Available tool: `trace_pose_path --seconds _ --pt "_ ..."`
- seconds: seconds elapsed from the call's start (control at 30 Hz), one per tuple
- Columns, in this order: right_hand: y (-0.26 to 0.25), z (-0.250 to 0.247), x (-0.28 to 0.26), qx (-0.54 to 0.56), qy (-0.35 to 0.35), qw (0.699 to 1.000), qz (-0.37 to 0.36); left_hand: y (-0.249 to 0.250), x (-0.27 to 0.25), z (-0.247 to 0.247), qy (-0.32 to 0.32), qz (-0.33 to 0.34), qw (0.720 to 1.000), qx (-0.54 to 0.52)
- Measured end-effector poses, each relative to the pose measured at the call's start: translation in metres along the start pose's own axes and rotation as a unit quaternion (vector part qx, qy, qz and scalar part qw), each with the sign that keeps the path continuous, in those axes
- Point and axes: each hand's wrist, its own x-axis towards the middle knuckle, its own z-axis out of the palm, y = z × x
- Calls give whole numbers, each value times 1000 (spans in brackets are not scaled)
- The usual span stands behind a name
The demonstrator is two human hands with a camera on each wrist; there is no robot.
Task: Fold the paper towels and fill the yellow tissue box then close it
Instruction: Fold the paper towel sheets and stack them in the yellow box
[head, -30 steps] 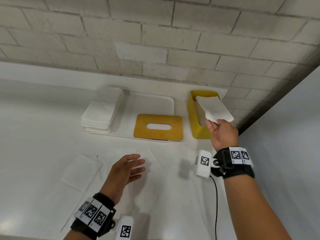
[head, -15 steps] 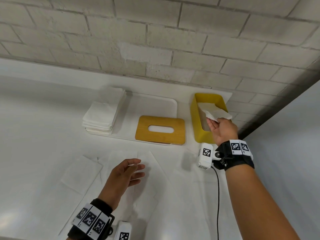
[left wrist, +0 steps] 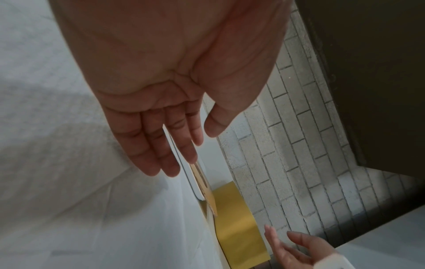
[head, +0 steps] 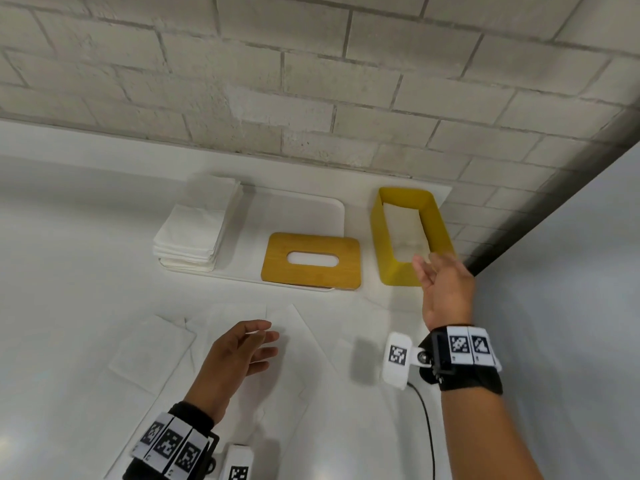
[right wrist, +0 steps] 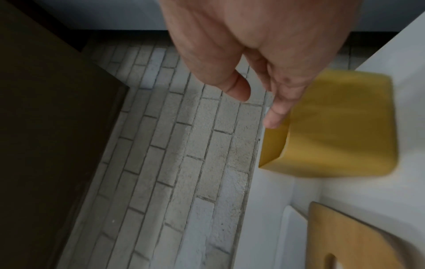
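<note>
The yellow tissue box [head: 378,237] stands open near the wall, with a folded white towel [head: 403,230] lying inside it. Its wooden lid [head: 311,261] with an oval slot lies flat to the left, partly on a white tray [head: 311,216]. My right hand [head: 441,282] hovers empty by the box's near right corner, fingers loosely spread. My left hand [head: 242,355] floats open above unfolded paper towels [head: 152,344] spread on the table. The left wrist view shows the left hand [left wrist: 170,138] with straight fingers, the box [left wrist: 239,229] beyond. The right hand [right wrist: 260,94] hangs over the box [right wrist: 340,123].
A stack of folded white towels [head: 194,233] sits on the tray's left end. A brick wall [head: 311,81] runs behind the table. The table's right edge drops off beside the box, next to a grey panel [head: 571,271]. A black cable [head: 427,427] trails from my right wrist.
My right hand has let the folded towel go into the yellow box and drawn back toward me, empty. The left hand has stayed hovering over the spread towels.
</note>
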Motion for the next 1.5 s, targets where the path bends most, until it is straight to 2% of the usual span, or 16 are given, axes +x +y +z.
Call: trace_pose_path --seconds 0.1,0.2,0.23,0.27,0.33,0.37,0.4,0.47,0.67,0.7,0.83,1.03,1.27,1.33,1.5 --pt "15 -16 -31 -48 -57 997 11 1 -4 0 -4 9 1000 6" --pt "39 -38 -55 -184 -124 974 39 0 -9 -2 -3 17 1000 20" --pt "49 -46 -60 -277 -146 949 26 -1 -10 -3 -2 19 999 27" --pt "60 -53 -64 -398 -175 900 -3 -2 -12 -4 -2 20 999 35" --pt "77 -62 -73 -593 -232 767 -78 -4 -16 -7 0 22 998 52" --pt "84 -63 -79 -631 -254 724 -111 -6 -18 -8 0 24 998 59" --pt "88 -63 -86 -644 -270 704 -126 -9 -21 -10 1 27 998 65" --pt "95 -60 -96 -661 -277 683 -136 -13 -27 -15 6 34 997 74" --pt "102 -56 -107 -734 -288 599 -136 -29 -44 -27 12 26 997 77" --pt "102 -55 -108 -735 -291 597 -137 -31 -45 -28 13 26 997 75" --pt "105 -41 -113 -703 -309 626 -138 -32 -48 -30 17 29 998 60" --pt "121 -15 -111 -720 -319 603 -131 -34 -49 -29 16 31 998 52" --pt "119 -7 -107 -678 -325 658 -40 -37 -50 -33 15 35 998 58" --pt "115 -7 -107 -646 -320 692 -32 -37 -50 -33 12 36 997 62" --pt "90 -11 -110 -449 -304 837 68 -36 -50 -33 4 27 997 77"
